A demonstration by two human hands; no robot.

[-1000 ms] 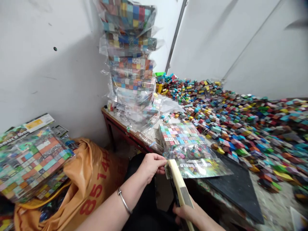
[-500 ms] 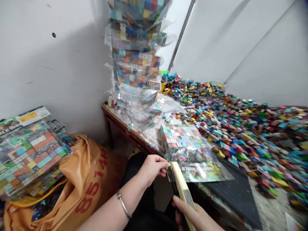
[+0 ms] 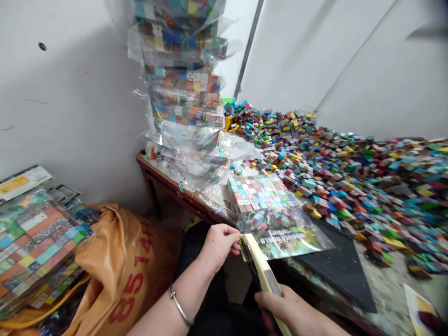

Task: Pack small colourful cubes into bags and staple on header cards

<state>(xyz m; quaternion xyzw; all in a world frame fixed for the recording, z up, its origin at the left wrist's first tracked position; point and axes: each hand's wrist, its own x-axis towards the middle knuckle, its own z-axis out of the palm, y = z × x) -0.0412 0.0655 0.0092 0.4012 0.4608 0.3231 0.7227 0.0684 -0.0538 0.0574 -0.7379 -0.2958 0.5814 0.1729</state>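
Note:
A cream-coloured hand stapler (image 3: pixel 261 261) is gripped in my right hand (image 3: pixel 282 301), fingers wrapped round its handles. Its jaws are over the left edge of a printed header card (image 3: pixel 292 240) on a clear bag of patterned cubes (image 3: pixel 262 192). At that same edge, thumb and fingers of my left hand (image 3: pixel 221 243) are pinched together on the bag's corner, close to the jaws. The bag lies flat at the table's front edge, its card towards me. The stapler hides part of the card's left end.
A tall stack of bagged cubes (image 3: pixel 182 93) stands on the table's left end. Loose coloured cubes (image 3: pixel 315 158) are heaped across the back and right. A black board (image 3: pixel 336 266) lies under the bag. An orange sack (image 3: pixel 119 261), with finished-looking bags (image 3: pixel 42 238) on top, is at left.
The whole view has turned slightly right, so things sit further left. My hands, the stapler and the bag keep about the same places relative to each other.

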